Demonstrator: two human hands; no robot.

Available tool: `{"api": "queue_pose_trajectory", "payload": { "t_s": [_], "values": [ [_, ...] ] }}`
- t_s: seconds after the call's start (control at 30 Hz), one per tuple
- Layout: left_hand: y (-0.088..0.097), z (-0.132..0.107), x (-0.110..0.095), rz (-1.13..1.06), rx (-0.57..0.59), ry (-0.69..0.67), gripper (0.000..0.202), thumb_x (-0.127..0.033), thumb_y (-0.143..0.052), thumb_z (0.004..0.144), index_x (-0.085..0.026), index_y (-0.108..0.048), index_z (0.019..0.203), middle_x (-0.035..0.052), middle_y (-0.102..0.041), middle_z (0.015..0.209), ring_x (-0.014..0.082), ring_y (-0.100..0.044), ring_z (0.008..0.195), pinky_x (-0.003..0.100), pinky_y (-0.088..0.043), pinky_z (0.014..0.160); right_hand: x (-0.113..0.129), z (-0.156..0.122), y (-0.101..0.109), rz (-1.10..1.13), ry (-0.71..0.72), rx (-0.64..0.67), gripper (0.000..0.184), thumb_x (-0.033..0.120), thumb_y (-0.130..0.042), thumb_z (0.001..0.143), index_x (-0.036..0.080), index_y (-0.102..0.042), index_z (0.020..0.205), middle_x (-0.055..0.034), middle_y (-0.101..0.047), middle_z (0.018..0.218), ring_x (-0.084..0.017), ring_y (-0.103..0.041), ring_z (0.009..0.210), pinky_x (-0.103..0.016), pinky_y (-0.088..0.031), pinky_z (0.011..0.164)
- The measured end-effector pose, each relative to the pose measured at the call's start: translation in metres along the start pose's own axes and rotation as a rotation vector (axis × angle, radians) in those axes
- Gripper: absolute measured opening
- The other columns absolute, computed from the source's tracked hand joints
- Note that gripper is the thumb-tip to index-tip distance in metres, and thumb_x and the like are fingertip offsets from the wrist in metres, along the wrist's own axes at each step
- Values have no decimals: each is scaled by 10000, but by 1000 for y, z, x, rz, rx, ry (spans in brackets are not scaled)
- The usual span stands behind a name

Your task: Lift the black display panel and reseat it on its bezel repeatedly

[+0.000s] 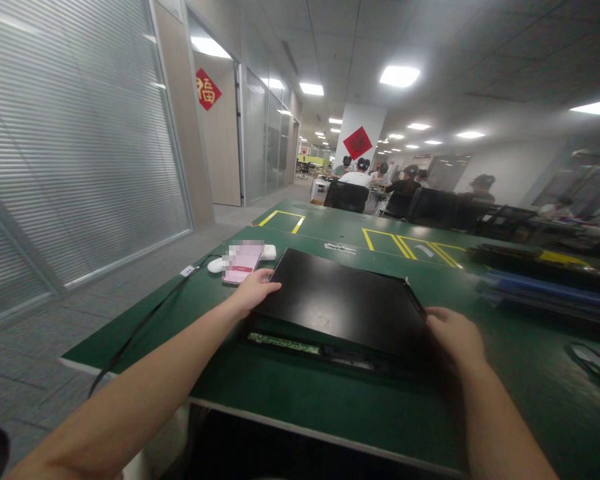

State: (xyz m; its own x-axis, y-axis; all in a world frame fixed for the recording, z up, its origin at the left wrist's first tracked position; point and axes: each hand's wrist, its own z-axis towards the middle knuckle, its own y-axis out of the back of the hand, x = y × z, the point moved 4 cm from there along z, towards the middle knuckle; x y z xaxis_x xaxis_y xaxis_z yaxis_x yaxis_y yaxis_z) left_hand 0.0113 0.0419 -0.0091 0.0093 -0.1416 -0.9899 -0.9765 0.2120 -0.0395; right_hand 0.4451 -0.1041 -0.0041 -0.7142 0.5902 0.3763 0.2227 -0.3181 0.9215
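Note:
A flat black panel (pixel 347 300) lies on the green table (pixel 290 393), its near edge lifted over a dark frame that shows a green circuit strip (pixel 285 344). My left hand (pixel 254 289) grips the panel's left edge, fingers curled on it. At the panel's near right corner my right hand (pixel 455 335) is closed over the edge.
A phone with a pink screen (pixel 242 263) and a white object (pixel 215 265) lie left of the panel, with a black cable (pixel 145 320) running off the table. Dark and blue flat items (pixel 545 288) are stacked at right. Several people sit at desks behind.

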Motion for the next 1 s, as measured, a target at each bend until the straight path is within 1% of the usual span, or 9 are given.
{"api": "queue_pose_trajectory", "payload": {
  "t_s": [0.2,0.4,0.5,0.57,0.67,0.8,0.9,1.0],
  "values": [
    [0,-1,-3,-43,9,-21,462,-138,-735,643,-147,-586,1080,28,-726,708,213,-699,614,308,-535,589,-2,1,0,26,-15,-4,431,382,-486,721,286,-736,1059,-73,-727,936,-264,-647,882,-329,-457,687],
    [-1,-3,-4,-82,8,-14,492,-141,-765,606,-152,-596,1068,23,-723,699,210,-697,613,300,-539,581,-5,4,-1,51,-33,0,413,373,-505,708,284,-744,1032,-65,-730,949,-267,-644,931,-332,-470,735],
    [0,-2,-5,-85,-9,-3,470,-147,-748,629,-145,-617,1081,26,-727,709,197,-690,605,286,-534,572,-6,4,-1,80,-33,-11,412,362,-509,710,265,-744,1033,-64,-731,965,-263,-644,938,-326,-471,740],
    [1,-2,-7,-103,-19,-1,439,-161,-719,670,-139,-636,1101,40,-740,744,192,-693,629,286,-539,593,-6,4,0,92,-27,-17,408,350,-515,710,249,-747,1030,-68,-733,967,-259,-647,922,-322,-472,731],
    [2,-1,-9,-124,-33,-3,384,-168,-683,716,-130,-677,1098,72,-758,826,201,-712,734,300,-555,695,-7,4,0,97,-17,-17,408,329,-514,719,232,-746,1040,-72,-735,971,-255,-651,897,-322,-470,725],
    [5,1,-9,-56,-51,-24,367,-174,-702,708,-139,-719,1073,86,-765,881,227,-714,844,336,-553,797,-8,5,0,104,-32,-23,417,319,-515,721,226,-737,1062,-68,-735,977,-263,-647,911,-326,-467,731],
    [8,2,-10,43,-65,-63,362,-195,-727,674,-152,-743,1033,78,-770,870,245,-707,886,346,-545,824,-8,4,-1,124,-39,-17,420,322,-509,724,224,-734,1065,-60,-734,963,-254,-645,908,-318,-461,721],
    [10,3,-11,185,-46,-135,350,-243,-746,630,-163,-763,970,71,-772,867,268,-701,887,354,-534,825,-7,3,-1,148,-36,-8,416,310,-498,727,221,-734,1059,-53,-736,935,-240,-642,912,-306,-453,729]
  ]
}}
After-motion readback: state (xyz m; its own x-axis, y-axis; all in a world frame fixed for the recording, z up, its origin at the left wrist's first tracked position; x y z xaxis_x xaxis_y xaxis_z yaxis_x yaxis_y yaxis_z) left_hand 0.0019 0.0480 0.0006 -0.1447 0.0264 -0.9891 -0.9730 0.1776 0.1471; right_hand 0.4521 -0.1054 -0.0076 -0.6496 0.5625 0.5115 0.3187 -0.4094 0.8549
